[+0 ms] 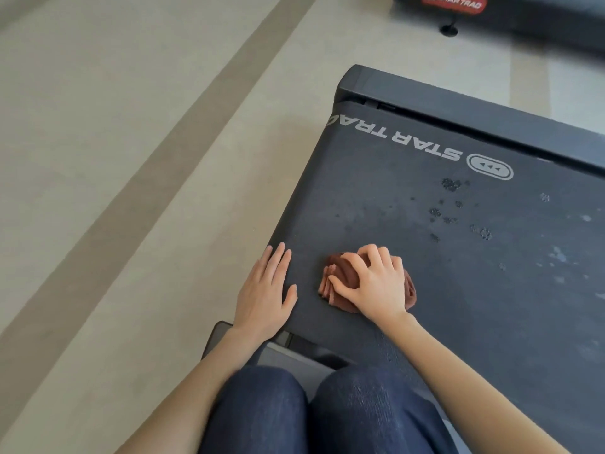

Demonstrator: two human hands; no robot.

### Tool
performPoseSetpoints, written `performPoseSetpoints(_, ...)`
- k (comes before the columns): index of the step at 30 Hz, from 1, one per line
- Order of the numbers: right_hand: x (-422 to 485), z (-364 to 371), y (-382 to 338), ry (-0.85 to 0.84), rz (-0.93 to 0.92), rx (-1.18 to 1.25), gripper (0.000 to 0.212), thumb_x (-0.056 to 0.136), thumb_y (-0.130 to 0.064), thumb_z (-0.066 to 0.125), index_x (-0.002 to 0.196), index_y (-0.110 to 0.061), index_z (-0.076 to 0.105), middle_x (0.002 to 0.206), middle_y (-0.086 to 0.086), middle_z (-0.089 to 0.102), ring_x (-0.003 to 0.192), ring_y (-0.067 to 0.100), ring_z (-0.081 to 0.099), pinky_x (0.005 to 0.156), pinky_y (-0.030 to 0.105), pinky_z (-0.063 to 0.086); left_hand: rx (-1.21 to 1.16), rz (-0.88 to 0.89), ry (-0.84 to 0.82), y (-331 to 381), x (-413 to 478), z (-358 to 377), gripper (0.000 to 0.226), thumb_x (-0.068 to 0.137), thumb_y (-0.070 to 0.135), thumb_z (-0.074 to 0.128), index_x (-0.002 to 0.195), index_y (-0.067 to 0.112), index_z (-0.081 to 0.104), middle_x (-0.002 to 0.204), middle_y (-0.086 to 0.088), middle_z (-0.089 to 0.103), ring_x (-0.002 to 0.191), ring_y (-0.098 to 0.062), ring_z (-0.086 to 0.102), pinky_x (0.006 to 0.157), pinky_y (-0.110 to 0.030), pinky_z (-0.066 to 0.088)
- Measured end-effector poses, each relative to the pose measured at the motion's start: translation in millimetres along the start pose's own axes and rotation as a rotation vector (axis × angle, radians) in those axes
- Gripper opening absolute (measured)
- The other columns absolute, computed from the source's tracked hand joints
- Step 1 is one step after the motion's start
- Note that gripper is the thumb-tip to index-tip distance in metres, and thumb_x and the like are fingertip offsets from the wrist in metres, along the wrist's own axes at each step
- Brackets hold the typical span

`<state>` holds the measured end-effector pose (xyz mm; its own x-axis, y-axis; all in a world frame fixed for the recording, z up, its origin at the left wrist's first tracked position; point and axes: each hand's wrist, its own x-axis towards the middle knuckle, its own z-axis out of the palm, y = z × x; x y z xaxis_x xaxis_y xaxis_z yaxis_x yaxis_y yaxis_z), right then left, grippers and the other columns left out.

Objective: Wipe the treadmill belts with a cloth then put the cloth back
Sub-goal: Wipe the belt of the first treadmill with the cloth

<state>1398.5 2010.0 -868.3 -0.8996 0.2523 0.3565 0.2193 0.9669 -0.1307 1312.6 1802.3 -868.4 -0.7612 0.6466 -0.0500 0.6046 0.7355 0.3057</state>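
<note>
Presently, head view only. The treadmill belt [425,273] fills the right of the frame, dark and matte, with a printed logo along its left edge. That edge runs diagonally and drops straight to the pale floor [131,191], which lies wide on the left and carries darker stripes.

The cloth [337,270], brown and bunched into folds, lies on the belt close to that left edge, near the lower end of it. The right hand [376,283] sits on top of the cloth, fingers curled over it and thumb pressed into its folded side, gripping it against the belt. The left hand [265,296] lies flat just beside, apart from the cloth, fingers straight and together; it rests across the belt's edge and holds nothing.

Beyond the right hand the belt stretches away uncovered. Dark wet spots [451,185] and pale smears mark it further up and to the right. A black side rail [474,119] bounds the far side. The person's knees [262,414], in dark denim, sit at the near side. A second treadmill [523,14] stands at the top right, well apart across the floor.
</note>
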Motion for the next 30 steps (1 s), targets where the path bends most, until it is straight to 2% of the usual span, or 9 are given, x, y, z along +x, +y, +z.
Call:
performPoseSetpoints(2,35,14,0,0.042,0.027,-0.007,0.039,0.078,-0.057,0.056,0.094,-0.024,0.068,0.091,0.004,0.057,0.080,0.027,0.053,0.066,0.036,0.038,0.009,0.016,-0.005,-2,5,3,0.062,0.094,0.039,0.038,0.149,0.016,0.021,0.158,0.003,0.010,0.145,-0.016,0.007,0.113,-0.028,0.018)
performPoseSetpoints(4,78,30,1,0.062,0.131,-0.022,0.037,0.078,-0.055,0.060,0.093,-0.023,0.069,0.092,0.006,0.059,0.082,0.030,0.054,0.068,0.038,0.039,0.014,0.024,0.003,-3,9,7,0.063,0.093,0.043,0.031,0.149,0.017,0.019,0.158,0.002,0.009,0.145,-0.017,0.006,0.112,-0.028,0.018)
performPoseSetpoints(9,133,51,8,-0.001,0.209,-0.051,0.044,0.082,-0.058,0.052,0.099,-0.021,0.067,0.099,0.011,0.058,0.090,0.033,0.053,0.074,0.041,0.040,0.038,0.030,0.007,-3,9,10,0.066,0.090,0.044,0.027,0.148,0.014,0.022,0.157,-0.003,0.014,0.145,-0.022,0.011,0.113,-0.034,0.022)
performPoseSetpoints(12,137,45,4,-0.072,0.249,-0.059,0.046,0.085,-0.059,0.048,0.107,-0.022,0.065,0.107,0.011,0.056,0.098,0.033,0.050,0.080,0.042,0.038,0.031,0.037,-0.019,-2,10,6,0.066,0.092,0.043,0.028,0.150,0.014,0.014,0.158,-0.003,0.006,0.145,-0.021,0.003,0.116,-0.035,0.019)
performPoseSetpoints(15,130,39,-2,-0.073,0.274,-0.041,0.046,0.087,-0.058,0.050,0.112,-0.022,0.063,0.111,0.012,0.054,0.102,0.034,0.048,0.083,0.043,0.036,0.008,0.010,-0.019,1,5,4,0.066,0.096,0.046,0.028,0.150,0.017,0.003,0.159,0.001,-0.004,0.145,-0.015,-0.006,0.117,-0.029,0.011)
performPoseSetpoints(18,112,37,-13,-0.047,0.257,-0.032,0.045,0.086,-0.058,0.051,0.110,-0.022,0.064,0.109,0.012,0.054,0.100,0.034,0.048,0.081,0.042,0.036,-0.022,-0.075,0.015,-9,-28,4,0.067,0.095,0.052,0.023,0.150,0.018,0.005,0.159,0.002,0.004,0.144,-0.010,0.009,0.108,-0.019,0.017)
performPoseSetpoints(22,83,31,-44,-0.041,0.219,-0.032,0.043,0.084,-0.057,0.054,0.105,-0.021,0.066,0.103,0.011,0.056,0.092,0.033,0.050,0.076,0.041,0.036,-0.079,-0.161,0.077,-19,-56,-2,0.069,0.092,0.054,0.024,0.149,0.015,0.019,0.153,0.000,0.028,0.138,-0.013,0.030,0.105,-0.024,0.030)
performPoseSetpoints(26,41,15,-74,-0.033,0.088,0.027,0.038,0.082,-0.053,0.059,0.101,-0.021,0.068,0.098,0.009,0.058,0.084,0.030,0.051,0.071,0.040,0.039,-0.201,-0.143,0.063,-15,-53,-11,0.070,0.091,0.055,0.024,0.150,0.017,0.014,0.154,0.000,0.026,0.138,-0.014,0.029,0.106,-0.027,0.031)
performPoseSetpoints(30,-8,-6,-75,-0.072,-0.020,0.059,0.039,0.080,-0.056,0.057,0.100,-0.024,0.068,0.094,0.006,0.057,0.081,0.027,0.051,0.068,0.038,0.040,-0.270,-0.103,0.053,-20,-57,-15,0.063,0.095,0.046,0.031,0.150,0.019,0.016,0.154,0.001,0.025,0.139,-0.013,0.026,0.107,-0.026,0.027)
